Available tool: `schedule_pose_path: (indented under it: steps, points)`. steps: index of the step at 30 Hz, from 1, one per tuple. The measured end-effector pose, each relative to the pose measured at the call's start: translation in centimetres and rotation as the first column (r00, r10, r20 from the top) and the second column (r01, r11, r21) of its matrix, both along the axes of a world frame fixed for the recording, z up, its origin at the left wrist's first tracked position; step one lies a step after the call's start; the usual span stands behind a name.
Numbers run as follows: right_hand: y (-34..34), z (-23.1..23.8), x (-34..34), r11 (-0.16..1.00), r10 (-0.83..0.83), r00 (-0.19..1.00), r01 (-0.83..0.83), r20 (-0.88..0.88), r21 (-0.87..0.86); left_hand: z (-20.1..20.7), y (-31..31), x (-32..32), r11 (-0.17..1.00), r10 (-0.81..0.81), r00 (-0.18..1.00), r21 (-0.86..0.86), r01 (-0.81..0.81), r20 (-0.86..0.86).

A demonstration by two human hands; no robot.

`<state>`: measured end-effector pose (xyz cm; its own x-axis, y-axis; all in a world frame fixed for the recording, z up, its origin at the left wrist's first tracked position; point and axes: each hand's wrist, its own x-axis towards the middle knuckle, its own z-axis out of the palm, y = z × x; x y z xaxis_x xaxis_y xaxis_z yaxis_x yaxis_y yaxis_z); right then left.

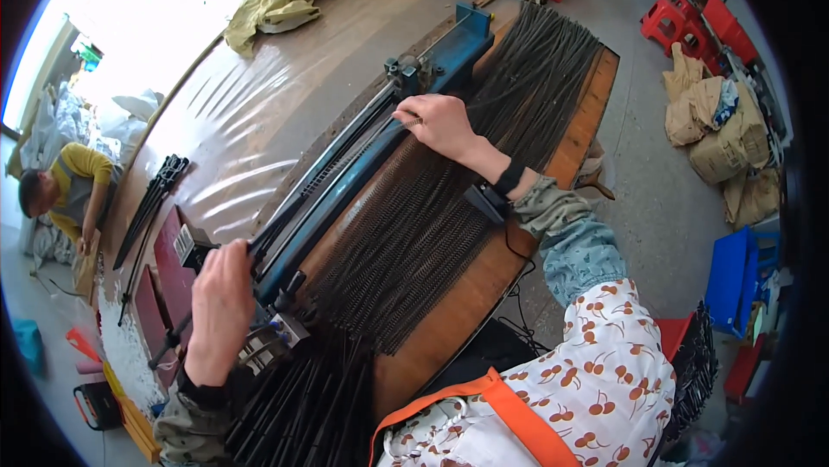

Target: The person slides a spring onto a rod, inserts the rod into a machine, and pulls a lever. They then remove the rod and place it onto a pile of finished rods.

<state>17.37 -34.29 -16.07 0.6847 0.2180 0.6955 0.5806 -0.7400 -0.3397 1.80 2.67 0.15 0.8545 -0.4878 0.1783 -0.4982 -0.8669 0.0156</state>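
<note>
A long blue metal bench device [345, 182] runs diagonally across the table, with a thin dark coil spring [332, 172] lying along its channel. My right hand [442, 126] is closed in a pinch over the device's far half, with a bit of dark coil showing between the fingers. At the near left end, my left hand [223, 303] is closed beside the end of the black rods [269, 238]; what its fingers hold is hidden. Between the device and my body lie many dark springs [406, 242] in a flat layer.
Thin black rods [540, 78] are heaped at the far right; another bundle [298, 407] lies near my left forearm. Black strips [155, 195] rest on the plastic-covered table [259, 113]. A person in yellow [86, 178] works at the left. Red stools [678, 27] and brown sacks [721, 126] stand right.
</note>
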Motion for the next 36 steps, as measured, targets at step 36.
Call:
schedule_pose_path:
  steps: [36]
  points:
    - [14.1, 3.5, -5.9, 0.931, 0.364, 0.928, -0.365, -0.076, 0.001, 6.8, 18.3, -12.5, 0.892, 0.450, 0.744, -0.213, -0.399, 0.493]
